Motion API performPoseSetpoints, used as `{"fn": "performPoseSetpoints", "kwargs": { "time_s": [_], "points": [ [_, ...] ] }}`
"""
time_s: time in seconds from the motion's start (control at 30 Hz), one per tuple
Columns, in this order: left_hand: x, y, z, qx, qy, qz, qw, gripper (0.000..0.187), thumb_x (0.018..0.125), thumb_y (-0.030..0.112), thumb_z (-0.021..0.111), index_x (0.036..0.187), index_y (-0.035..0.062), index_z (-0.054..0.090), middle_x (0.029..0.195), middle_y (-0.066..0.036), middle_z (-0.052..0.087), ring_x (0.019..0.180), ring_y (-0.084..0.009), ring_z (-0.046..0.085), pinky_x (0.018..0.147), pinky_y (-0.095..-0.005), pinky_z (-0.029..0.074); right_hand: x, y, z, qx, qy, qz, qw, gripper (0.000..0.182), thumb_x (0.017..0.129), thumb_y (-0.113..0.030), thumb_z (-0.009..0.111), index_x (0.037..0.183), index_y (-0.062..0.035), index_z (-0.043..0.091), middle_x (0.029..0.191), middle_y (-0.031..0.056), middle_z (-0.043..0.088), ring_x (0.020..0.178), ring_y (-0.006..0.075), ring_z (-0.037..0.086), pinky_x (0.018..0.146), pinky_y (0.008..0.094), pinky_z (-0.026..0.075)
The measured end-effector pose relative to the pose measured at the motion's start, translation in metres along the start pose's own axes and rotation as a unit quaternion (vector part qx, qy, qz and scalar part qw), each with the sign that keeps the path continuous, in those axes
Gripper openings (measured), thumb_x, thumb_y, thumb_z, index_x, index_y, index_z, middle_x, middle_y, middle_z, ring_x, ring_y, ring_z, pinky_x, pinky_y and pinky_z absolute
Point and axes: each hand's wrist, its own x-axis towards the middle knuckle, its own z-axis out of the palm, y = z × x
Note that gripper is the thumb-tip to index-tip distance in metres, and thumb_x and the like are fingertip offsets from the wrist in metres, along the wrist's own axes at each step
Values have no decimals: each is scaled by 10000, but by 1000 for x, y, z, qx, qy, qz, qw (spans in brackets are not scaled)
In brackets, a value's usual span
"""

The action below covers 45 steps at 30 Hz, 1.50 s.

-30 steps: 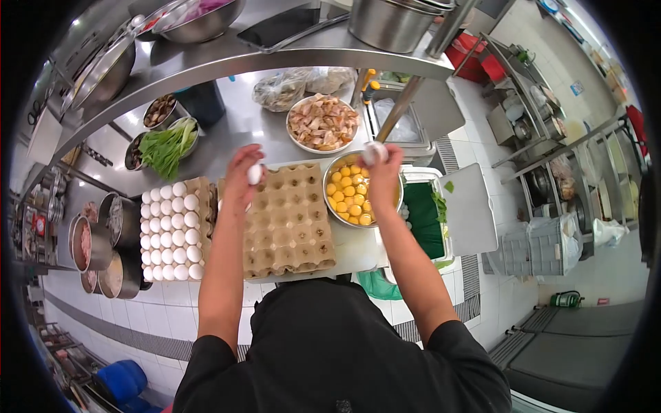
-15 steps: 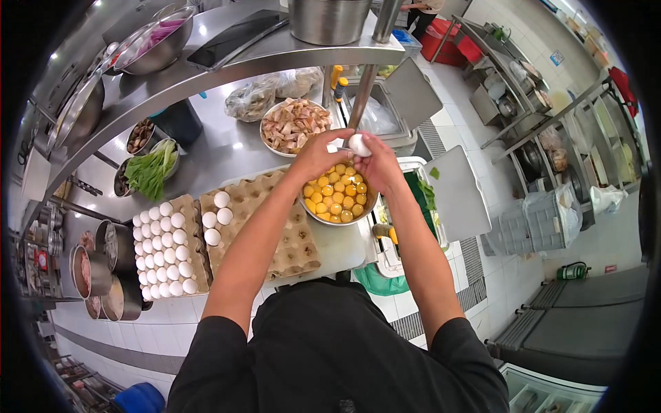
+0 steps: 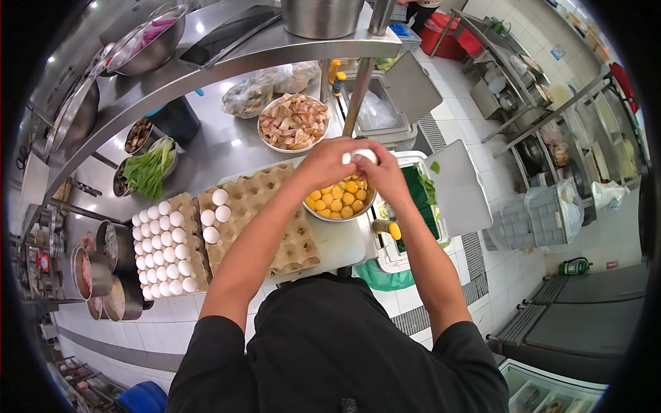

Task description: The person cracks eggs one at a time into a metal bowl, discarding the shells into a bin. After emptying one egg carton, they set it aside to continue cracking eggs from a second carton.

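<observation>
My left hand (image 3: 330,162) and my right hand (image 3: 387,168) meet above the far side of a metal bowl (image 3: 335,219) full of cracked eggs with whole yolks (image 3: 336,199). White eggshell shows in two spots between the closed fingers: an egg (image 3: 365,155) at my right fingertips and a smaller white patch (image 3: 346,158) at my left fingertips. Fingers cover the rest. Left of the bowl, a cardboard egg tray (image 3: 282,237) carries several white eggs (image 3: 209,218) at its left end. Beside it stands a fuller tray of white eggs (image 3: 165,249).
Behind the bowl sits a bowl of cut raw meat (image 3: 295,122), near plastic bags (image 3: 251,96). Leafy greens (image 3: 149,170) lie further left. A steel shelf (image 3: 275,51) with its post (image 3: 358,103) rises ahead. Lidded bins (image 3: 392,258) stand at the right, one topped by a yellow-handled tool (image 3: 387,228).
My hands have come together and turned inward over the bowl, right hand shifting leftward. The egg is now more covered by fingers, and the hands hide more of the bowl's far side.
</observation>
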Motion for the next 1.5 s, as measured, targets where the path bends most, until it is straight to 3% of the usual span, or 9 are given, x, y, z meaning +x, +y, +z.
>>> {"fn": "performPoseSetpoints", "kwargs": {
  "time_s": [0.1,0.17,0.33,0.47,0.57,0.83,1.1,1.43,1.5],
  "points": [
    [21,23,20,-79,44,-15,996,539,858,269,721,1346,84,590,1152,-122,682,1081,-244,642,942,-365,495,-5,12,-53,-180,115,-93,973,483,919,-301,700,1296,-24,579,1069,143,665,910,235,671,773,345,544],
    [37,26,41,-236,53,-85,967,552,898,327,694,1364,61,566,1153,-118,671,1084,-234,636,946,-357,492,-22,2,-69,-462,242,-177,835,497,930,-327,668,1321,-42,556,1359,229,533,1210,379,561,954,442,502],
    [51,20,71,-627,-1,-209,750,688,977,515,580,1436,21,445,1206,-95,610,1062,-213,624,951,-322,497,-25,8,-29,-357,123,-215,901,483,924,-281,662,1339,-65,543,1330,202,560,1198,379,570,965,422,498],
    [33,-10,51,-562,82,-258,781,567,981,513,564,1256,18,583,1060,-94,634,971,-201,636,914,-360,526,29,20,-16,-202,195,-172,944,517,962,-257,600,1416,-72,437,1012,171,663,915,294,669,795,360,532],
    [16,-32,32,-514,129,-268,804,375,994,376,577,1118,33,660,942,-64,652,860,-155,643,802,-304,543,64,3,9,193,350,-88,912,461,1021,-300,504,1422,-103,389,806,64,531,544,114,460,491,261,401],
    [6,-44,12,-324,134,-195,916,355,943,176,649,1264,29,614,944,-31,659,830,-97,604,760,-240,520,87,22,17,321,167,51,931,373,1014,-234,552,1353,-89,495,921,52,609,637,122,551,538,278,486],
    [4,-36,-7,-198,-38,-112,973,465,795,87,742,1255,83,669,1018,-58,736,887,-123,678,820,-280,537,26,19,-1,227,-92,124,961,314,1044,-264,533,1240,-35,619,897,24,641,653,100,581,579,250,513],
    [-20,-60,12,-165,44,-117,978,473,773,-6,654,1243,48,664,1106,-95,674,899,-153,669,789,-274,540,16,5,0,-260,-98,26,960,473,968,-293,652,1368,-52,575,889,15,653,649,72,579,574,236,492],
    [-18,-52,11,-126,40,-94,987,486,796,-29,627,1274,56,647,1167,-94,635,965,-159,655,840,-278,538,14,10,-2,-192,-71,37,978,483,955,-302,665,1359,-52,578,884,23,649,646,74,578,578,241,497]
  ]
}}
